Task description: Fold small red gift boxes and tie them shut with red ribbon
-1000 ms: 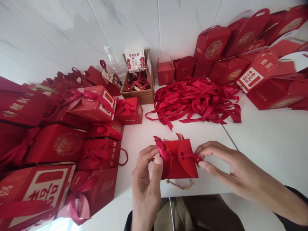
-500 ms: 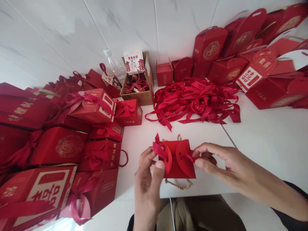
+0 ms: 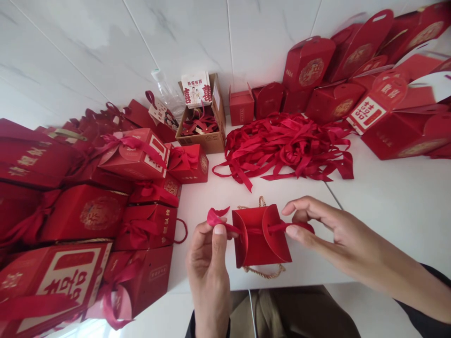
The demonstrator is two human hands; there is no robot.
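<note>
A small red gift box (image 3: 260, 239) with rounded top flaps and a rope handle sits at the near edge of the white table (image 3: 387, 197). A red ribbon (image 3: 215, 218) runs through its flaps and sticks out on both sides. My left hand (image 3: 207, 263) pinches the ribbon's left end between thumb and fingers. My right hand (image 3: 317, 230) pinches the right end just beside the box. The ribbon is pulled taut between the two hands.
A heap of loose red ribbons (image 3: 289, 145) lies behind the box. Stacked red boxes tied with bows (image 3: 134, 155) fill the left side, more red boxes (image 3: 352, 94) the right rear. A cardboard carton (image 3: 204, 126) stands by the marble wall.
Both hands have drawn the ribbon ends outward, so the ribbon now lies straight through the flaps. The left end has moved further left of the box.
</note>
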